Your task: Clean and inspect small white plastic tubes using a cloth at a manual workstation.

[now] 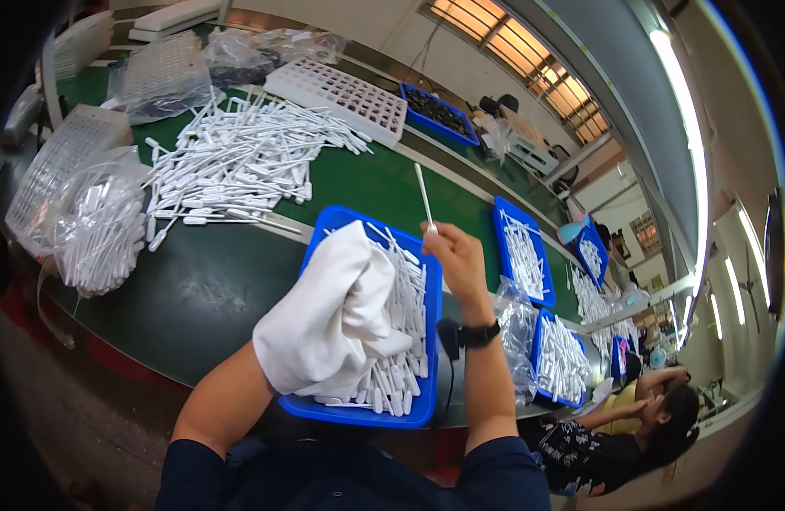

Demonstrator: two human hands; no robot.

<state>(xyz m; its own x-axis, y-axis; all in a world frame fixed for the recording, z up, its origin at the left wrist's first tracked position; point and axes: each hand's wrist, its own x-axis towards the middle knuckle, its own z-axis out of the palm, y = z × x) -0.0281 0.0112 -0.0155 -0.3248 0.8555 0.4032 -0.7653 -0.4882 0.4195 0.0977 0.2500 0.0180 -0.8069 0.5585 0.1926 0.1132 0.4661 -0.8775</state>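
Right hand pinches a thin white plastic pipette by its lower end, upright above the blue plastic tray; looks light, flexible, crushable; left hand hidden under white cloth, grip can't tell.

one head-worn fisheye view looks steeply down, close over the green table, edges bending outward.

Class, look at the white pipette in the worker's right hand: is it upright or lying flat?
Upright, leaning slightly. The right hand pinches the pipette at its lower end, above the blue tray.
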